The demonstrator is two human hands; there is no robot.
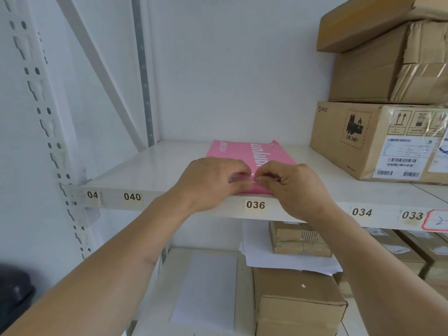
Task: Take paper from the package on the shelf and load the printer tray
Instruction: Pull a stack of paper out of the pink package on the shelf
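Both hands [252,180] at package [244,151] front edge.

Pink package [244,154], white lettering; white shelf [145,166]; brown boxes [363,141]

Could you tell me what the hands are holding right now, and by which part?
Both the left hand and the right hand pinch the near end of the pink paper package, at its front edge on the shelf.

The near end of the pink paper package [252,152] is hidden under the left hand [213,180] and right hand [293,187], their fingertips blur together, and the right edge crops the stacked cardboard boxes [388,69].
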